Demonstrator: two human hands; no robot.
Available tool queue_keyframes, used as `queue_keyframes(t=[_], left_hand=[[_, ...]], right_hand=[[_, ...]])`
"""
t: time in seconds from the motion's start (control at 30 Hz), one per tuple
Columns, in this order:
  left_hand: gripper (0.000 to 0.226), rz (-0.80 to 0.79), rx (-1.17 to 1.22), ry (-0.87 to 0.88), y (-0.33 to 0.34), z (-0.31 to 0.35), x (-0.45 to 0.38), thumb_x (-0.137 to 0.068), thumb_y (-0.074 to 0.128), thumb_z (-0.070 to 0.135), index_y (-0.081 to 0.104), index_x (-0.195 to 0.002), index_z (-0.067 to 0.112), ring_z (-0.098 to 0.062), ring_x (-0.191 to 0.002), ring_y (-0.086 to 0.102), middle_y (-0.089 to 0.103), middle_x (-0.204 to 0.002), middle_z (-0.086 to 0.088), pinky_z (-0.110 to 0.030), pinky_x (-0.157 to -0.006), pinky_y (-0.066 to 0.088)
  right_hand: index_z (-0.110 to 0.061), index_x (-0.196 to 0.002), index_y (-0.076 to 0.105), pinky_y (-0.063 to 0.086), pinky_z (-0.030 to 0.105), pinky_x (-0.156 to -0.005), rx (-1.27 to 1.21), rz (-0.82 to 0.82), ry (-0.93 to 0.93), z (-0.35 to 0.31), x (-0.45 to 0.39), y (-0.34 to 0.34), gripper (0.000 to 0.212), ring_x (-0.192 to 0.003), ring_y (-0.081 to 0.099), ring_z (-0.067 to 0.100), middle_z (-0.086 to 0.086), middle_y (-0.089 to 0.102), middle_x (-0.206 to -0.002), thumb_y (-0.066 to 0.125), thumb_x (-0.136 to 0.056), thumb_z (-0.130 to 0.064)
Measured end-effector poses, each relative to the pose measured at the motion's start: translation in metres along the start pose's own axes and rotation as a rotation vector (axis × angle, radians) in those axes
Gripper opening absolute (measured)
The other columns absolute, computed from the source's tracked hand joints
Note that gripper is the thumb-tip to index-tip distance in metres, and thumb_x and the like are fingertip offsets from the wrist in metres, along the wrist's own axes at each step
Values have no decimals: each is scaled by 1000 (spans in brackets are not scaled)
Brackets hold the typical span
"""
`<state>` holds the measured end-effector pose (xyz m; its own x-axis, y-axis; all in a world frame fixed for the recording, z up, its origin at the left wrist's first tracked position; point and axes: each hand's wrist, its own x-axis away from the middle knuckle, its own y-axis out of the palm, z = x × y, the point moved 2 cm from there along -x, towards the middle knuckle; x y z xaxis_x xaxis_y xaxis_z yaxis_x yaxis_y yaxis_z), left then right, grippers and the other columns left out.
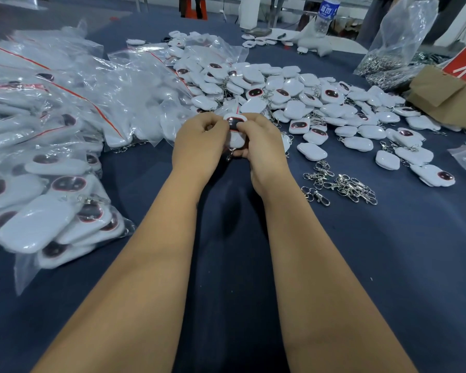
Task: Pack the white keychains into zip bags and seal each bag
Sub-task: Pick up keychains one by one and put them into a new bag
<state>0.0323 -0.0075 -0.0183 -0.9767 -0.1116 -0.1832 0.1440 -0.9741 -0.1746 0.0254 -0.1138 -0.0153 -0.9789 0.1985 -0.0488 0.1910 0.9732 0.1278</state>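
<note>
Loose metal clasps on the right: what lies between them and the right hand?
Only bare dark blue table cloth separates the right hand from the loose metal clasps; the head view shows it.

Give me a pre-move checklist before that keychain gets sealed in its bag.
1. Keychain held by both hands: ok; left hand and right hand pinch it from both sides.
2. Keychain fully inside a zip bag: cannot tell; no bag edge shows clearly around it.
3. Zip strip closed: cannot tell; fingers cover it.
4. Metal clip tucked in: not ok; it hangs below the hands.
5. Loose keychains left to pack: ok; a pile lies behind.
6. Filled bags stacked at left: ok.
</note>
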Motion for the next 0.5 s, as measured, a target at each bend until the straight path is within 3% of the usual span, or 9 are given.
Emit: queue_keyframes(t=[0.17,0.3,0.5], left_hand=[[18,-20,3,-21,0,-1,-1,-76,52,33,61,-62,26,-13,-59,49,56,-55,13,-34,-63,39],[16,-34,12,-29,0,-1,-1,-74,54,35,61,-64,25,-16,-60,49,57,-56,11,-36,-64,40],[25,-40,12,-27,0,-2,-3,-75,55,35,68,-80,14,-16,-66,54,64,-69,1,-38,-69,45]], right_hand=[[-19,-81,64,50,26,-61,-40,-8,0,0,2,1,19,-60,61,7,-7,67,-68,54,-90,-5],[-16,-86,63,48,16,-52,-47,-23,2,-3,5,2,19,-54,60,1,-2,65,-74,52,-92,-2],[-17,-90,61,47,14,-56,39,-28,-4,-4,6,3,21,-65,58,6,5,63,-89,48,-95,-2]])
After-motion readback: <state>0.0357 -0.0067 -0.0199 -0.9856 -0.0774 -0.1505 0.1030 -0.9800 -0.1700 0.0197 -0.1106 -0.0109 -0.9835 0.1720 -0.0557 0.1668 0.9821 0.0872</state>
